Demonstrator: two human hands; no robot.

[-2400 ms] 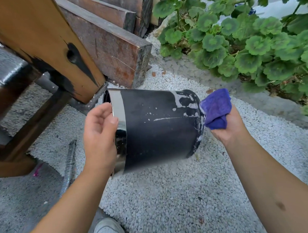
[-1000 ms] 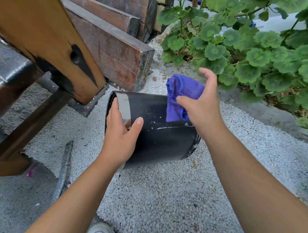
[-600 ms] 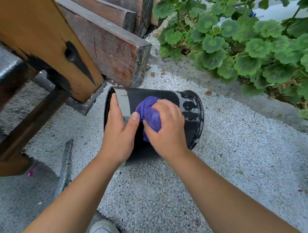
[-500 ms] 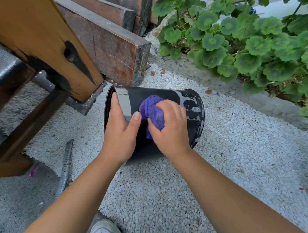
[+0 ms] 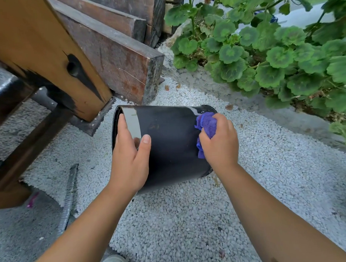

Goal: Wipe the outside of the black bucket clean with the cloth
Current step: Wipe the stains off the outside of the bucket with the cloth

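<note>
Both forearms reach in from the bottom of the frame toward the black bucket [image 5: 168,143], which lies on its side mid-frame over white gravel [image 5: 173,222], open end facing left. The left hand [image 5: 129,162] is spread flat over the rim end, thumb stretched along the wall and fingertips at the lip, bracing it. The right hand [image 5: 219,146] is balled up tight around the purple cloth [image 5: 207,122], pressing it against the bucket's base end at center right.
</note>
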